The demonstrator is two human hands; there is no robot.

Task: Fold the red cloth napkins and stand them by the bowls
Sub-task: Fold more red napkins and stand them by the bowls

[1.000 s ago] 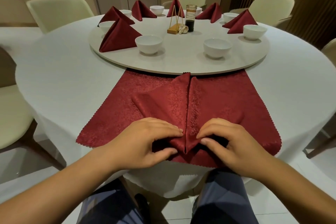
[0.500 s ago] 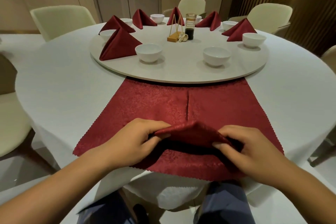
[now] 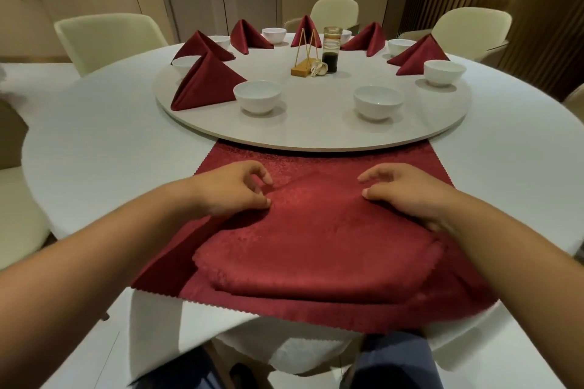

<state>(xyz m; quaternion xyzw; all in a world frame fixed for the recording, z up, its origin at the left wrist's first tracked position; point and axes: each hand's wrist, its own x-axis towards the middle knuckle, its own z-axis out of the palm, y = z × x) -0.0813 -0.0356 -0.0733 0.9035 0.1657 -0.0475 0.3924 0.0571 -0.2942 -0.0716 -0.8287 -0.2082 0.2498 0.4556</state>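
A folded red napkin lies on top of a flat stack of red napkins at the table's near edge. My left hand rests on its far left corner and my right hand on its far right corner. Both thumbs touch the cloth, and the fingers are loosely curled above it. Two white bowls stand at the near rim of the round turntable with no napkin beside them. Folded napkins such as the one at the left stand by the other bowls further round.
A wooden stand and a jar of dark sauce sit at the turntable's centre. Pale chairs ring the white-clothed table. The tablecloth hangs over the near edge above my knees.
Both hands lifted the napkin's near fold and carried it away from me to the far side. The pinch has loosened and the hands now rest on the flattened cloth.
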